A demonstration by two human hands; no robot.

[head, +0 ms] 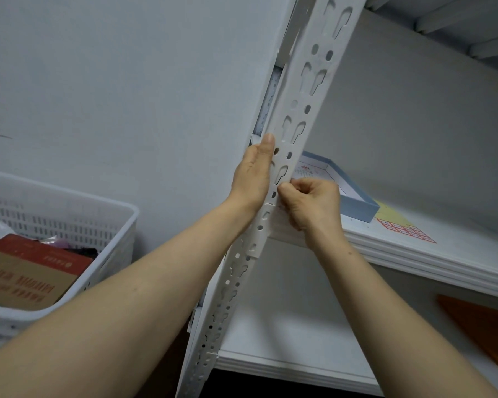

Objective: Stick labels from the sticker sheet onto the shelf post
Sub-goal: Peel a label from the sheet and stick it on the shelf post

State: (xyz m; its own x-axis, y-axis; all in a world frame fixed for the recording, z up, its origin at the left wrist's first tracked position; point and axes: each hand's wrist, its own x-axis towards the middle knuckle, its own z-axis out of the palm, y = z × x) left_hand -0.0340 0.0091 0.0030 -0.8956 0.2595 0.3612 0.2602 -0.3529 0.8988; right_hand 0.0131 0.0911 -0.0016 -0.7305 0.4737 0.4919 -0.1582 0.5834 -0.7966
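Head view: flat left hand (252,173) braces the shelf post (332,76); curled right hand (311,202) pinches a label (280,207), best smoothed firmly between holes.

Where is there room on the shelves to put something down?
The lower shelf is bare between the shelf post and the orange thing. The middle shelf is bare right of the sticker sheet. Crowded: by the post, where the left hand, the right hand and the blue box are, and the full basket.
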